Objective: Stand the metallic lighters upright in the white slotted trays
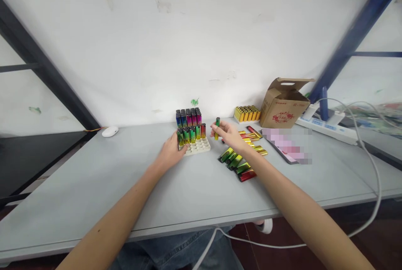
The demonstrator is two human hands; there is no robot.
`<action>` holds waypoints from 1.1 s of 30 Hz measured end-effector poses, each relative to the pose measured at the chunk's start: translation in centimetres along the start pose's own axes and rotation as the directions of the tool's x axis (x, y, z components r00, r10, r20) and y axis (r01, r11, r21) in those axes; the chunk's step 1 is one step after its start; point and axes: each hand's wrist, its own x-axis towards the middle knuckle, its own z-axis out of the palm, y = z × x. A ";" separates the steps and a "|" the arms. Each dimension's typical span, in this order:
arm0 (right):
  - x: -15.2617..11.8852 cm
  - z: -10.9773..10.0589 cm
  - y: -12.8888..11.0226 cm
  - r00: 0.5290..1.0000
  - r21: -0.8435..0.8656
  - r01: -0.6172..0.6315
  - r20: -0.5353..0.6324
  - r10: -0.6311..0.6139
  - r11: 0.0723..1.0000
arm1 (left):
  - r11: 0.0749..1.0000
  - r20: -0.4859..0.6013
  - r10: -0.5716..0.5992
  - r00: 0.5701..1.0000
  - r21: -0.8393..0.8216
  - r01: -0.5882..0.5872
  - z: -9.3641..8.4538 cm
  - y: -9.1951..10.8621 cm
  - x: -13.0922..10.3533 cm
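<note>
Between my right hand's (230,136) thumb and fingers is a green-and-yellow lighter (217,129), held upright just off the right end of a white tray with holes (201,147). My left hand (172,151) is closed around the left end of that tray, its thumb at the front corner beside the standing lighters. Upright metallic lighters in green, yellow and red (192,134) fill the tray's back part, while the holes in front show bare. Below my right wrist, several green-and-yellow lighters (234,161) lie loose on the table; others under the hand are partly hidden.
Blue and purple lighters (189,117) stand in a block behind the tray. Farther right are a tray of yellow lighters (247,114), an open cardboard box (284,109), a partly blurred phone-like slab (282,146) and a power strip (328,129). A white mouse (109,131) lies left.
</note>
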 end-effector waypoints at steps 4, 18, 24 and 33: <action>0.0 0.1 0.0 1.000 0.019 0.002 -0.024 -0.002 1.000 | 1.000 0.002 0.001 1.000 -0.003 -0.001 0.1 -0.1 0.0; -0.5 0.9 0.2 0.984 0.257 -0.125 0.157 0.087 0.958 | 0.999 -0.019 0.032 0.999 0.001 -0.032 0.3 -0.2 0.0; -0.5 0.9 0.1 0.951 0.277 -0.283 0.206 0.231 0.918 | 1.000 0.003 0.007 1.000 0.022 -0.007 0.1 0.0 -0.1; 0.2 0.6 0.4 0.936 0.533 -0.352 0.209 0.284 0.770 | 1.000 -0.017 0.023 1.000 0.000 -0.023 0.0 0.6 -0.2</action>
